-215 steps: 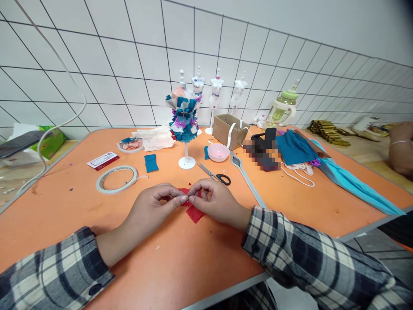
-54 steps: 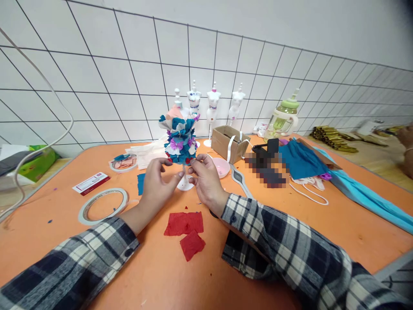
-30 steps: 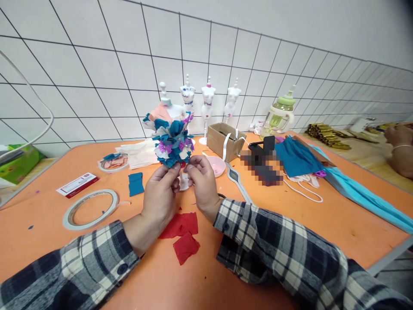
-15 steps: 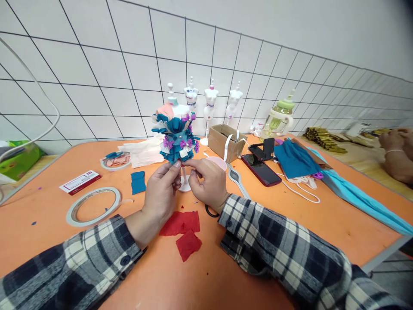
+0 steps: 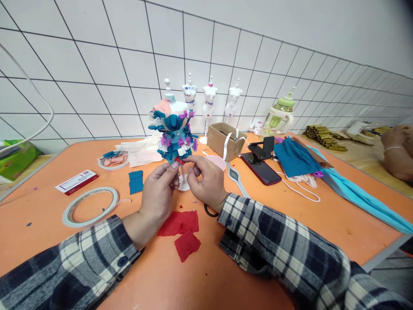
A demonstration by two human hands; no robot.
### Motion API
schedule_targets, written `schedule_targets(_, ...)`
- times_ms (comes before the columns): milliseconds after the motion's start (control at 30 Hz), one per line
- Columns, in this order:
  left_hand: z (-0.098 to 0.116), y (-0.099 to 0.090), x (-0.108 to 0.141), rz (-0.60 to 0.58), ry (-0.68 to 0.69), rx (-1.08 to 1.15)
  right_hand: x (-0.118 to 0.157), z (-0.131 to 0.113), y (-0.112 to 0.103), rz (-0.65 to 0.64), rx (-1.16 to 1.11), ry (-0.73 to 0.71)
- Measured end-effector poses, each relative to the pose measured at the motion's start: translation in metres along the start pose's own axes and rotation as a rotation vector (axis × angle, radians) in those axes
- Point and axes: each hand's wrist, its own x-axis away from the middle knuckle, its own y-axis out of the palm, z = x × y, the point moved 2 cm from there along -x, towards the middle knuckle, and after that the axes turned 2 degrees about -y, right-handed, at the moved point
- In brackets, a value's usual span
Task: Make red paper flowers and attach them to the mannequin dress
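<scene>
A miniature dress form (image 5: pixel 176 105) stands in front of me, dressed in teal, white and peach crinkled paper with purple bows (image 5: pixel 184 142). Just below its skirt, a small red piece of crinkled paper (image 5: pixel 180 161) shows between my fingertips. My left hand (image 5: pixel 160 187) is closed, thumb and fingers pinching this piece. My right hand (image 5: pixel 208 181) is curled, with its index fingertip at the piece's other side; its thumb is partly hidden. Two flat red paper pieces (image 5: pixel 180 223) lie on the table below my hands. The form's white base (image 5: pixel 183 184) shows between them.
On the orange table (image 5: pixel 200 288) are a tape roll (image 5: pixel 66 213), a small box (image 5: pixel 76 182), a teal paper piece (image 5: pixel 136 182), a cardboard box (image 5: pixel 222 142), a phone (image 5: pixel 260 169) and teal paper (image 5: pixel 293 159). A bottle (image 5: pixel 279 116) stands behind; another person's arm (image 5: pixel 398 150) is at right.
More of the red piece now shows between my fingertips under the skirt. The view has shifted slightly, and both hands keep nearly the same place.
</scene>
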Motion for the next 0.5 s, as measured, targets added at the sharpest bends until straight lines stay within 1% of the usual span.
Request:
schedule_targets(100,-0.0004,-0.0012,-0.0001,0.009,-0.002,-0.002,0.0014,-0.0001,-0.0003,0.023,-0.008,-0.028)
schedule_targets(233,-0.0009,-0.0019,-0.0005,-0.010,0.014,-0.008,0.0018,-0.0020,0.0005,0.000,0.016,-0.096)
schedule_targets(400,-0.0013,-0.0020,-0.0014,0.000,0.008,-0.004,0.0017,-0.0010,0.0015,-0.031,-0.006,-0.043)
schedule_targets(500,-0.0010,-0.0019,-0.0015,-0.008,0.014,-0.023,0.0032,-0.0003,0.0020,-0.043,-0.020,-0.034)
